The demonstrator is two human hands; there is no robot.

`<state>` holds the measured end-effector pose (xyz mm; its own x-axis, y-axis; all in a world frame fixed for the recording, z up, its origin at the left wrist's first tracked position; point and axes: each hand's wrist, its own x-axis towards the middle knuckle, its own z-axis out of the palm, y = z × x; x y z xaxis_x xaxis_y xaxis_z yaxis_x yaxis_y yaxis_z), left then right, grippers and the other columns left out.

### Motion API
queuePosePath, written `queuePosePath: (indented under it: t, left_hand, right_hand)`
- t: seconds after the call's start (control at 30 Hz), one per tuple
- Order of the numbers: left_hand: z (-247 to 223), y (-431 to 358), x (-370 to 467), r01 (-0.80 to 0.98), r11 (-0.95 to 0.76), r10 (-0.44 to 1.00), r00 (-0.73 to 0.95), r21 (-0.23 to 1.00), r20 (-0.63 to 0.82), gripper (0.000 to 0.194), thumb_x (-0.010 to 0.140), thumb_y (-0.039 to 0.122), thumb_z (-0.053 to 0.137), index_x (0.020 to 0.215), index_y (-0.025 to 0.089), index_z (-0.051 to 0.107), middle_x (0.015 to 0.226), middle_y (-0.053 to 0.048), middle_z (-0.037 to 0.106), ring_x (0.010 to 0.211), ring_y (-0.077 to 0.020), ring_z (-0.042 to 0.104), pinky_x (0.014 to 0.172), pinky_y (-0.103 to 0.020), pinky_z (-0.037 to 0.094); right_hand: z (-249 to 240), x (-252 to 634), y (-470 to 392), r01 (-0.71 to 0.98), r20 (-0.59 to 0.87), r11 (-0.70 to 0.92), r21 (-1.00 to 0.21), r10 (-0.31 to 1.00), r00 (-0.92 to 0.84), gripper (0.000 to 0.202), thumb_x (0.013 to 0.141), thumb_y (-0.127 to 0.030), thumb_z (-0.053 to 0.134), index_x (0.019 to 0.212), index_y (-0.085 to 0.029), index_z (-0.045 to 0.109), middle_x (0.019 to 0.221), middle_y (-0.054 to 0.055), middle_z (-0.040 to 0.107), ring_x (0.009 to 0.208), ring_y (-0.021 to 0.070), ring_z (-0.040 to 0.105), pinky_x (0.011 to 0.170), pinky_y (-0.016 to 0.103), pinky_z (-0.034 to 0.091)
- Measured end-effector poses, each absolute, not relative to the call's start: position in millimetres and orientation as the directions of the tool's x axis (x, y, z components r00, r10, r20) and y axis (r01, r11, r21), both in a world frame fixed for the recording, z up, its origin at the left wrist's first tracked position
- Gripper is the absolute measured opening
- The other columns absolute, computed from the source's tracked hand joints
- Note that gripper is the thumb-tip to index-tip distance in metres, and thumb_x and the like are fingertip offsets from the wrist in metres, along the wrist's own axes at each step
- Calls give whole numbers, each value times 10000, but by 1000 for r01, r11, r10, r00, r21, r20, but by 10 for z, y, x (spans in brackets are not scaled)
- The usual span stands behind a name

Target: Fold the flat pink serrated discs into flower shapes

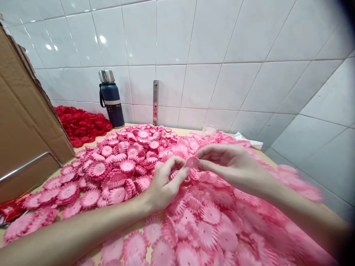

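Observation:
Between my two hands is a small pink scalloped fabric petal disc (191, 162) with a tiny hole in its middle. My left hand (166, 181) pinches its left edge between thumb and forefinger. From the right, my right hand (230, 160) grips the opposite edge, thumb below and fingers above. Thicker stacked pink petal discs (127, 166) with ruffled, darker rims lie heaped beyond and left of my left hand. Loose, flatter pink petal discs (210, 214) spread under and to the right of my hands, some with pinholes.
A dark blue thermos (114, 105) stands by the tiled wall, beside a pile of red petal discs (80, 123). Cardboard (24, 111) rises at the left, above a shiny red object (12, 210). A clear cup (209, 130) and white paper (249, 141) lie at the back right.

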<state>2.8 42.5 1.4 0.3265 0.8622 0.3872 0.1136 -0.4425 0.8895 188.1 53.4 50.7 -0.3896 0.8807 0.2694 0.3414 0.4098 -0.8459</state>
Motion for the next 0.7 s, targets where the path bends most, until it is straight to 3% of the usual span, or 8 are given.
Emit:
queuePosePath:
  t: [0.1,0.2,0.3,0.4,0.6,0.7]
  left_hand:
    - [27,412,26,139,-482,844,339,865,416,190,941,315,446,900,164,554,752,-8,547,668,-115,490,646,-244,414]
    - [30,419,27,154,-515,834,320,843,451,165,939,292,454,932,161,554,799,-24,577,717,-129,530,695,-255,437]
    - [15,437,27,161,-532,829,297,831,473,154,935,284,469,938,157,555,848,-41,599,767,-140,555,733,-267,454]
    - [-10,454,28,160,-558,813,301,814,498,165,930,297,487,944,157,572,892,-55,617,821,-156,578,769,-287,463]
    - [-30,463,43,188,-638,764,272,747,585,98,892,239,558,913,167,620,871,-46,644,833,-165,594,808,-320,462]
    - [-23,463,48,198,-668,742,255,718,620,69,873,191,580,902,157,632,890,-53,641,851,-161,592,817,-317,460]
  right_hand:
    - [503,1875,549,357,309,423,-833,891,-333,177,776,-319,703,903,-213,640,877,35,684,816,180,637,735,297,523]
    - [519,1866,529,434,403,488,-757,872,-278,117,796,-310,677,773,-209,623,744,15,648,701,153,595,628,273,482]
    - [551,1849,480,498,395,504,-705,863,-315,137,836,-319,629,751,-216,664,708,14,661,662,149,588,590,272,457]
    - [570,1830,439,526,364,525,-669,849,-384,105,777,-320,694,822,-226,709,782,24,702,721,175,621,636,285,483]
    - [528,1843,464,419,301,479,-771,854,-424,136,828,-311,640,898,-211,699,855,40,710,805,189,657,722,304,523]
    - [492,1862,504,400,301,441,-803,880,-367,194,798,-323,678,947,-208,631,809,27,686,736,177,642,652,295,521]
